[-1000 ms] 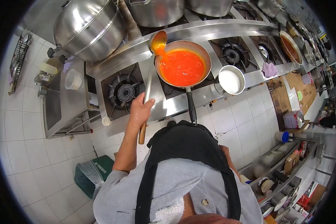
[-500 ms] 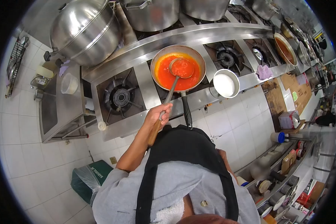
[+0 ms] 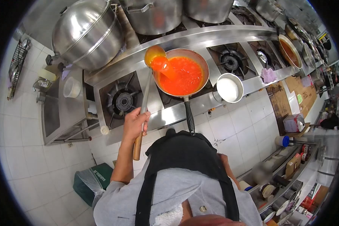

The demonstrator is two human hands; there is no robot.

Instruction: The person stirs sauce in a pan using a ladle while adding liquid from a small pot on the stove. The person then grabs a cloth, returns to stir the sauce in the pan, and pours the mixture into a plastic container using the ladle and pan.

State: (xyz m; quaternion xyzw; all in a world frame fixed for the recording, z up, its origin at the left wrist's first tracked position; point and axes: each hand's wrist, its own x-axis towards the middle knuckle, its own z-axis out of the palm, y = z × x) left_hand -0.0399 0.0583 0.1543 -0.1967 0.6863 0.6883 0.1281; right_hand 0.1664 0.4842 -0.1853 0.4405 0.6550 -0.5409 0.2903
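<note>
My left hand (image 3: 136, 122) is wrapped round the long handle of a ladle (image 3: 147, 92), whose end is wooden. The ladle's bowl is raised and tilted at the left rim of a frying pan (image 3: 205, 64), and red sauce (image 3: 184, 79) pours from it into the sauce in the pan. On a burner, the pan has its black handle (image 3: 189, 116) pointing towards me, with no hand on it. My right hand (image 3: 223, 158) hangs low beside the black apron (image 3: 184, 150); its fingers are mostly hidden.
A pot with white contents (image 3: 229, 89) stands right of the pan. Burners (image 3: 123, 101) flank it, with a purple cloth (image 3: 268, 75) farther right. Large steel pots (image 3: 154, 17) stand behind the raised ledge. A green bin (image 3: 100, 175) is at lower left.
The ladle has moved left and up from inside the pan to its left rim, tipping sauce out. My left hand has shifted left with it.
</note>
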